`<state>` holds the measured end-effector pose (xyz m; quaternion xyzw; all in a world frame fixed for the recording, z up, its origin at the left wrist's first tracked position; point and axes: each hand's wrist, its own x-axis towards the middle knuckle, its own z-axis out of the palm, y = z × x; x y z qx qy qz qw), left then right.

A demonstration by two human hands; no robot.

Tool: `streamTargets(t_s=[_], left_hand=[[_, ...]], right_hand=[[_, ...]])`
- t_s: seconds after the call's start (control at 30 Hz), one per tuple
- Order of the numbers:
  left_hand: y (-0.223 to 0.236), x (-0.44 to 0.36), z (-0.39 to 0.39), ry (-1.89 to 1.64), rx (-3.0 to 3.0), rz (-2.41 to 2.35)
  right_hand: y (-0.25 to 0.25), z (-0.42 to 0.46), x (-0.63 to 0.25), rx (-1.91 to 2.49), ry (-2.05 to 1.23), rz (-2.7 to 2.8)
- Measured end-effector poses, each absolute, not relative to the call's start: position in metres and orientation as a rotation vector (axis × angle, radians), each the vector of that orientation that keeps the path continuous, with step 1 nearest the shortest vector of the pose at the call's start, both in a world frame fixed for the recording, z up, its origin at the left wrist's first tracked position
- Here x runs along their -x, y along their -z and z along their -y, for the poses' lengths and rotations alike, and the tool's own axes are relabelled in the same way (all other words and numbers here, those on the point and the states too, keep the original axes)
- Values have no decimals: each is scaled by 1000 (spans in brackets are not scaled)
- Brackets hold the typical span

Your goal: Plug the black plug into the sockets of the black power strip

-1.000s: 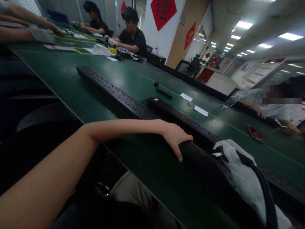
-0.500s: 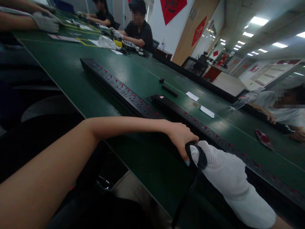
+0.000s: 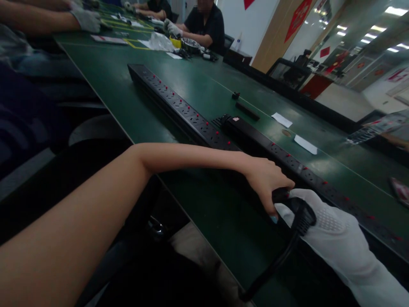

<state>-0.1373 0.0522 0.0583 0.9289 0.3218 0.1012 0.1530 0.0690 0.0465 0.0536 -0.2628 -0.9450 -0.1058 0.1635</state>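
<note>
A long black power strip (image 3: pixel 188 113) with red indicator dots lies along the near side of the green table (image 3: pixel 134 111). My bare left hand (image 3: pixel 265 177) is curled over its near end, thumb down on the side towards me. In my gloved right hand (image 3: pixel 332 230) is a black plug (image 3: pixel 305 215), held close against my left fingertips at the strip's end. Its thick cable (image 3: pixel 275 268) droops towards the table edge. Whether the plug's pins sit in a socket is hidden by the hands. Behind both hands runs a second black power strip (image 3: pixel 294 164).
Farther back lie a short black bar (image 3: pixel 247 111), a small black part (image 3: pixel 235 95) and white paper slips (image 3: pixel 305 144). A clear plastic package (image 3: pixel 370 130) is at the right. Co-workers, one with gloved hands (image 3: pixel 174 29), sit at the far end near a plastic bag (image 3: pixel 161 41).
The view has swung, so the table and strips appear shifted. Both hands stay together at the strip's end; the plug in my right hand now shows more fully.
</note>
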Motion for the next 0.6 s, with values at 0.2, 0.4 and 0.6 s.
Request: streamTargets(t_s=[0.2, 0.4, 0.6], left_hand=[[-58, 138, -51, -324, -2665, -916], [-58, 138, -52, -302, -2646, -917], [-57, 139, -54, -280, -2646, -901]], right_hand=[[-53, -48, -72, 756, 262, 2677], [-53, -46, -72, 718, 491, 2611], [-59, -49, -64, 655, 455, 2720]])
